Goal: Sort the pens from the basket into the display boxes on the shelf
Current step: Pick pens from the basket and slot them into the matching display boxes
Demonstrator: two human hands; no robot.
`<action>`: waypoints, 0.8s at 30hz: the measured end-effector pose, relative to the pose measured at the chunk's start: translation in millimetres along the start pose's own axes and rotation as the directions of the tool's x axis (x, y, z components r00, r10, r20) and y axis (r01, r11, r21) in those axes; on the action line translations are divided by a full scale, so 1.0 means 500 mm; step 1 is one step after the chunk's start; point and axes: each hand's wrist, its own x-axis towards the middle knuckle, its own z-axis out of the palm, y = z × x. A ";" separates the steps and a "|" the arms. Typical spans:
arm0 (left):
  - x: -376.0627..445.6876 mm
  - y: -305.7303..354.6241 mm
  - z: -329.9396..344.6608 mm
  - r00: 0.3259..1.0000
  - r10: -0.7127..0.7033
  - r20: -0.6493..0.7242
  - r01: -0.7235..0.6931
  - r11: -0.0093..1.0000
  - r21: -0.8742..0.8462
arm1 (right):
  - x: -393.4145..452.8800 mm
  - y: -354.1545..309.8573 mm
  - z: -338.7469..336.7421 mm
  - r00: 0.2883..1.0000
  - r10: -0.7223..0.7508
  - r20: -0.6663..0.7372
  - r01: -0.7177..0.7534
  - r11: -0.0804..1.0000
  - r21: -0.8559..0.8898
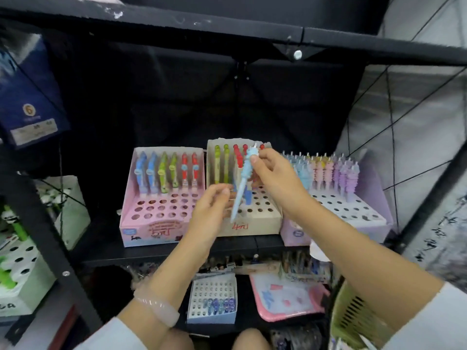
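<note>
My right hand (pixel 274 174) pinches the top of a light blue pen (pixel 243 184) that hangs tip down in front of the beige display box (pixel 252 224). Just left of the pen's lower half is my left hand (pixel 211 207), fingers loosely curled and holding nothing that I can see. Green and red pens stand at the back of the beige box. A pink display box (pixel 151 223) on the left holds blue, green and red pens. On the right, a lilac display box (pixel 353 210) holds several pastel pens. The green basket (pixel 353 317) shows at the lower right.
A black shelf frame (pixel 45 223) crosses the left side, and a top bar (pixel 227 31) runs overhead. On the lower shelf sit a small white pen box (pixel 212 296) and a pink tray (pixel 290 299). A green and white box (pixel 20 274) stands at far left.
</note>
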 end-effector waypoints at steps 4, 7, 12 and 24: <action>0.007 -0.007 0.072 0.984 0.058 0.166 -0.081 0.987 0.138 | 0.002 0.025 -0.122 0.974 -0.027 -0.224 0.017 0.999 -0.044; 0.017 -0.016 0.111 0.970 0.043 0.241 -0.101 0.967 0.234 | 0.009 0.049 -0.190 0.939 -0.061 -0.339 0.006 0.987 -0.160; 0.023 -0.031 0.143 0.961 0.023 0.274 -0.109 0.947 0.301 | 0.014 0.092 -0.243 0.919 -0.112 -0.378 -0.042 0.926 -0.376; 0.024 -0.039 0.161 0.958 -0.001 0.287 -0.111 0.922 0.371 | 0.031 0.162 -0.250 0.972 -0.053 -0.230 -0.058 0.890 -0.451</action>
